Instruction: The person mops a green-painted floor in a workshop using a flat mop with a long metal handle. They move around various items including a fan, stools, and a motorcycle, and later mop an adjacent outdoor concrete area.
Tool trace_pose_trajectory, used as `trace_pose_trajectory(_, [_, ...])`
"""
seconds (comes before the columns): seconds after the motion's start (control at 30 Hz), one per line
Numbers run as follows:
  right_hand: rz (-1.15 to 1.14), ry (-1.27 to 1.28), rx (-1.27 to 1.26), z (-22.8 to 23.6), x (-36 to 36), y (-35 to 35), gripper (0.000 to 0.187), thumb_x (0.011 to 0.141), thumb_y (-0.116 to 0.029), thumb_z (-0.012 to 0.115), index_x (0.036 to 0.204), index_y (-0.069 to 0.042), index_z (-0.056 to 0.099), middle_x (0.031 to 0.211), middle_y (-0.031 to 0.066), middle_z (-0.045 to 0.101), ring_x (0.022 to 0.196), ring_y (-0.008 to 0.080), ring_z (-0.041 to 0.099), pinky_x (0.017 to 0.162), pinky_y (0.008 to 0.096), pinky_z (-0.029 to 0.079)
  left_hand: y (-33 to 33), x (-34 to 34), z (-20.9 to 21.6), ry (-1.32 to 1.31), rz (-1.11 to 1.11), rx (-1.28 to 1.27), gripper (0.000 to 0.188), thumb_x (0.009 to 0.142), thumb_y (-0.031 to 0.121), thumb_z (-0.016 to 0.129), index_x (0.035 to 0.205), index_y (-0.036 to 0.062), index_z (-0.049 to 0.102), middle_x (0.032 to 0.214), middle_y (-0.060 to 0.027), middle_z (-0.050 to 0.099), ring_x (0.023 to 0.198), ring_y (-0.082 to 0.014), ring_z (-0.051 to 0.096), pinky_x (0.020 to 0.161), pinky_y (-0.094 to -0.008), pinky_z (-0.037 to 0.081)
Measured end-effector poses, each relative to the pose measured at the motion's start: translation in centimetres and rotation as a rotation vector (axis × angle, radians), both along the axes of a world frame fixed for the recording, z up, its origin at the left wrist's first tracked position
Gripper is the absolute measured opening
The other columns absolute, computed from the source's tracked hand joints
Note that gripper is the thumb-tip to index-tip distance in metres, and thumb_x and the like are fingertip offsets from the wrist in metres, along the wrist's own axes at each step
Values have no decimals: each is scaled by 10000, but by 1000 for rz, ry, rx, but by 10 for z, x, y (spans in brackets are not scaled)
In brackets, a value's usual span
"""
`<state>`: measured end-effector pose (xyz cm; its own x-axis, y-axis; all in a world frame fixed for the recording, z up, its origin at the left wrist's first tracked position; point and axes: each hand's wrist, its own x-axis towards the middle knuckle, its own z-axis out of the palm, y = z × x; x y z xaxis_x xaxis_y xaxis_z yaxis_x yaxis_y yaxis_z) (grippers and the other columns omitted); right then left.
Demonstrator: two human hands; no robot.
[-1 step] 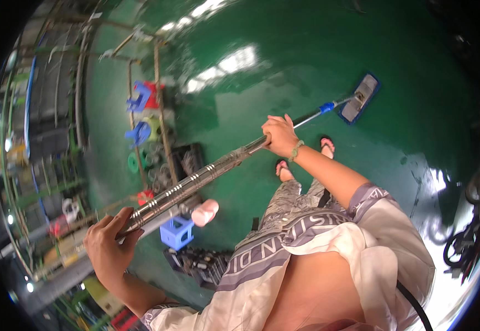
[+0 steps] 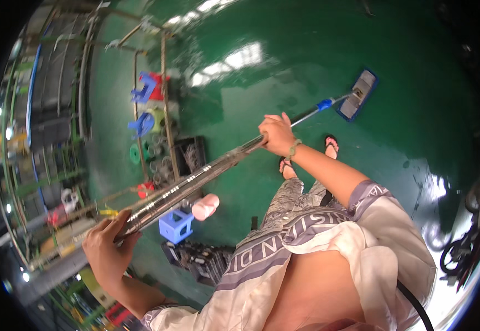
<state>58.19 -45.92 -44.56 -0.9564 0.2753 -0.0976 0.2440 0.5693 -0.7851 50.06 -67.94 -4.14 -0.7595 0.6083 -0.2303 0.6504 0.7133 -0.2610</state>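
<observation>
A flat mop with a long shiny metal handle (image 2: 195,179) crosses the view at a slant. My left hand (image 2: 107,245) is wrapped round the upper end of the handle, at the lower left. Farther down the handle, my right hand (image 2: 277,134) grips it, with a beaded bracelet on the wrist. Past that hand, a thinner rod with a blue collar (image 2: 324,105) leads to the mop head (image 2: 366,85), a grey plate edged in blue. The mop head lies on the glossy green floor (image 2: 300,60), ahead and right of my sandalled feet.
To the left stand a blue stool (image 2: 176,227), a pink cylindrical container (image 2: 205,207) and black crates (image 2: 201,263). Beyond them are a pole frame (image 2: 166,94), more blue stools (image 2: 144,88) and racks. Dark wheeled machinery (image 2: 469,248) is at the right edge.
The view has shifted slightly, so the stools and frame appear a little displaced. The mop head sits marginally farther left and up in the picture. Both hands keep their hold.
</observation>
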Motion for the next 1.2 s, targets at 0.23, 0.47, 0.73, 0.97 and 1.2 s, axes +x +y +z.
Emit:
trace_pose_trajectory(0.23, [361, 274, -141, 18, -84, -178, 269, 576, -288, 781, 725, -154, 602, 917, 13, 589, 1141, 266, 487, 1032, 630, 183, -123, 92, 46, 85, 486, -17, 437, 585, 126, 760, 1004, 45, 664, 702, -134, 606, 580, -289, 578, 568, -327, 439])
trace_pose_trajectory(0.47, [666, 385, -264, 30, -130, -273, 300, 622, -328, 760, 809, -122, 648, 907, 74, 628, 1019, 293, 538, 1061, 508, 248, -102, 148, 81, 189, 550, -208, 488, 649, 87, 724, 1127, 76, 624, 778, -137, 607, 682, -329, 593, 644, -365, 472])
trace_pose_trajectory(0.73, [770, 298, -287, 75, -53, -197, 294, 691, -404, 697, 710, -116, 641, 730, 114, 644, 799, 317, 620, 792, 404, 406, -49, 195, 122, 52, 93, -404, 346, 755, 130, 701, 1091, 67, 650, 998, -110, 665, 702, -261, 614, 587, -334, 489])
trace_pose_trajectory(0.97, [631, 344, -117, 63, 8, -43, 197, 669, -302, 666, 645, -120, 593, 646, 113, 611, 678, 321, 615, 677, 424, 469, 16, 241, 94, 154, 127, -248, 449, 746, 160, 660, 1162, 8, 586, 811, -141, 584, 694, -316, 560, 631, -382, 426])
trace_pose_trajectory(1.2, [159, 488, 81, 26, 109, 116, 242, 577, -123, 703, 611, -60, 471, 591, 136, 488, 612, 344, 509, 561, 416, 417, 87, 243, 38, 120, -246, 7, 473, 637, 123, 691, 1084, -16, 626, 724, -103, 583, 619, -265, 551, 592, -359, 421])
